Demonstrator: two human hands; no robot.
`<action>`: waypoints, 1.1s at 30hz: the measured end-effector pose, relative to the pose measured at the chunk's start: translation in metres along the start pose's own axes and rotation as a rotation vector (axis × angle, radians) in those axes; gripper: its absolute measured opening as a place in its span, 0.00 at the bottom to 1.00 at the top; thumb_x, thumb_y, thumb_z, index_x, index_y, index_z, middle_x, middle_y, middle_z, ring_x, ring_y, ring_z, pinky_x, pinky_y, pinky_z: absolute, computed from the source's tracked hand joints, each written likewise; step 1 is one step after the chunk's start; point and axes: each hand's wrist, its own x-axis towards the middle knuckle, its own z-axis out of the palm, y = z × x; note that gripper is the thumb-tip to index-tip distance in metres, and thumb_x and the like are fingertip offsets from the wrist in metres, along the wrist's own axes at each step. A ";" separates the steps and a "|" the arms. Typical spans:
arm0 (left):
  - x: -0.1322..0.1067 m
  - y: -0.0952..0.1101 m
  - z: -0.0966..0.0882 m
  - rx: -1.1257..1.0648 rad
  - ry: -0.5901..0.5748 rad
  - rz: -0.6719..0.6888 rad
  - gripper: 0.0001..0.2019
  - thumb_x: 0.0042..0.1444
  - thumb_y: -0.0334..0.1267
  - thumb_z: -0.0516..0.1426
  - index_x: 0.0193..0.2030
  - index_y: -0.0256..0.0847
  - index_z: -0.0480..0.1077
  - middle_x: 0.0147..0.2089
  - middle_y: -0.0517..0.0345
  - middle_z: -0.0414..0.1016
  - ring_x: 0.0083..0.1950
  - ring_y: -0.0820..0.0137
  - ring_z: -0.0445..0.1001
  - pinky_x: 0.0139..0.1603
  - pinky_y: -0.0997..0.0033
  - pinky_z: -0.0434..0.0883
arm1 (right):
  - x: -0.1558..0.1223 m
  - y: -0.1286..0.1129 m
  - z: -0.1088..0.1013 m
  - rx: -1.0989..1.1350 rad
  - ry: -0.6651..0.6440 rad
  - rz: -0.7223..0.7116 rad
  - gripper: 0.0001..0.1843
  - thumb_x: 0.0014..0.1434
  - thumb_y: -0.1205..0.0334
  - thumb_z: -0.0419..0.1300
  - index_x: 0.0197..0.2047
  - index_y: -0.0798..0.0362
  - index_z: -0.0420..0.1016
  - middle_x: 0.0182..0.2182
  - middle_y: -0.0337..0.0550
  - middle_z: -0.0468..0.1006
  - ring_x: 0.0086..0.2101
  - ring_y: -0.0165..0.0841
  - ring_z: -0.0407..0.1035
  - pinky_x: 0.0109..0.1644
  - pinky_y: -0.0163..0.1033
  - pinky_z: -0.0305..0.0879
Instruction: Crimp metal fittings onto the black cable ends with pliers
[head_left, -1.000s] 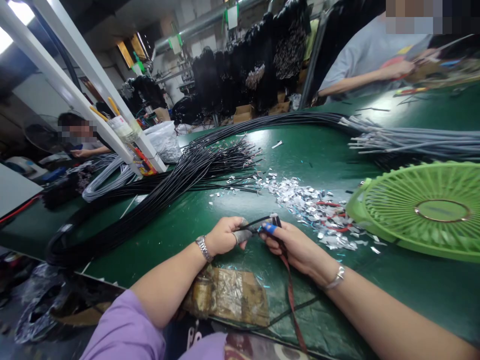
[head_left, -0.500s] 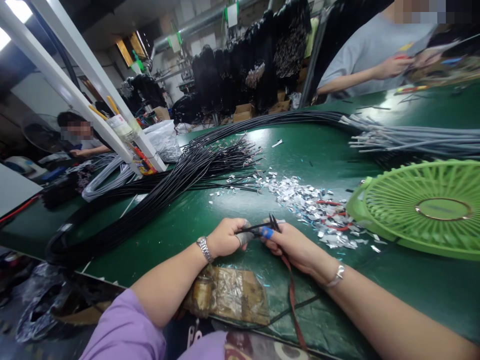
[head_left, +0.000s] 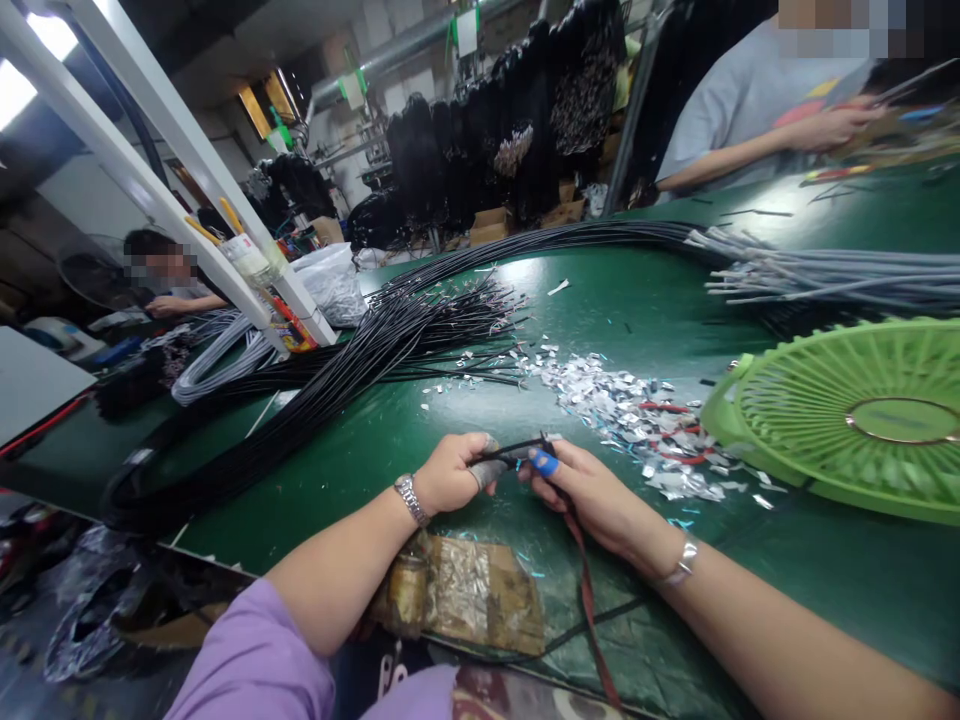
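My left hand is closed on the end of a thin black cable, a grey wrap on its fingertip. My right hand pinches the same cable end just to the right, a blue wrap on its fingertip, and a dark red-brown strap or tool handle hangs down from it toward me. Both hands hover just above the green table, near its front edge. Behind them lies a long bundle of black cables with bared ends.
A heap of silver foil scraps lies right of centre. A green fan grille sits at the right. Grey cables lie behind it. A taped cardboard pad covers the table edge. Two other people work at the far side, one at the left, one at the right.
My hands have stayed in place; the fingers have shifted slightly along the cable end. The view has nudged a little. The person at the back right has moved their hands.
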 end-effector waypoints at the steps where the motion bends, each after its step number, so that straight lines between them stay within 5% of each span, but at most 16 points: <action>1: 0.000 0.000 0.000 0.045 0.007 0.023 0.13 0.53 0.43 0.55 0.23 0.36 0.65 0.19 0.61 0.67 0.22 0.78 0.62 0.25 0.77 0.59 | 0.001 0.000 0.000 -0.018 0.008 -0.009 0.22 0.46 0.41 0.63 0.31 0.51 0.66 0.18 0.31 0.62 0.18 0.25 0.50 0.20 0.32 0.46; 5: -0.001 -0.001 0.000 0.105 0.000 0.045 0.13 0.53 0.42 0.54 0.22 0.37 0.65 0.20 0.61 0.67 0.23 0.77 0.63 0.27 0.77 0.60 | 0.004 0.002 -0.003 -0.242 0.041 -0.151 0.19 0.41 0.48 0.68 0.26 0.50 0.65 0.21 0.34 0.66 0.23 0.29 0.58 0.27 0.35 0.56; 11: 0.002 0.002 0.000 -0.097 -0.049 -0.081 0.15 0.51 0.48 0.56 0.25 0.37 0.64 0.19 0.63 0.66 0.19 0.79 0.59 0.23 0.78 0.58 | 0.004 0.004 -0.009 -0.530 0.050 -0.355 0.06 0.51 0.57 0.59 0.31 0.49 0.69 0.26 0.39 0.72 0.27 0.35 0.64 0.33 0.40 0.62; 16: 0.004 0.002 0.005 -0.123 0.040 -0.161 0.16 0.50 0.50 0.56 0.28 0.37 0.63 0.18 0.65 0.65 0.17 0.80 0.57 0.22 0.79 0.57 | 0.003 0.004 -0.010 -0.824 0.195 -0.461 0.12 0.47 0.64 0.57 0.38 0.49 0.69 0.35 0.45 0.73 0.35 0.39 0.67 0.39 0.42 0.64; 23: 0.003 0.001 0.009 0.056 0.057 -0.124 0.10 0.53 0.39 0.54 0.25 0.37 0.63 0.18 0.63 0.66 0.20 0.78 0.61 0.22 0.78 0.57 | 0.001 0.006 -0.012 -1.082 0.228 -0.551 0.08 0.46 0.71 0.52 0.29 0.49 0.67 0.31 0.44 0.71 0.31 0.36 0.66 0.33 0.37 0.61; 28: -0.001 0.005 0.009 0.236 0.129 -0.021 0.09 0.52 0.37 0.54 0.24 0.37 0.64 0.20 0.62 0.67 0.23 0.77 0.63 0.26 0.77 0.59 | 0.006 0.004 -0.014 -0.861 0.232 -0.477 0.03 0.46 0.67 0.54 0.24 0.50 0.65 0.26 0.41 0.68 0.28 0.35 0.62 0.32 0.38 0.57; 30: -0.002 0.005 0.007 0.173 0.116 -0.053 0.10 0.51 0.40 0.55 0.24 0.38 0.64 0.20 0.62 0.67 0.21 0.77 0.63 0.24 0.77 0.59 | 0.008 0.005 -0.011 -0.580 0.160 -0.365 0.07 0.48 0.61 0.57 0.22 0.50 0.64 0.21 0.38 0.64 0.24 0.32 0.58 0.28 0.37 0.54; 33: 0.000 0.004 0.003 -0.124 -0.050 -0.206 0.17 0.47 0.51 0.58 0.27 0.38 0.63 0.19 0.62 0.67 0.17 0.78 0.62 0.18 0.77 0.58 | 0.010 0.009 -0.006 -0.068 -0.020 -0.112 0.16 0.46 0.49 0.62 0.25 0.51 0.64 0.18 0.32 0.57 0.19 0.26 0.47 0.22 0.34 0.45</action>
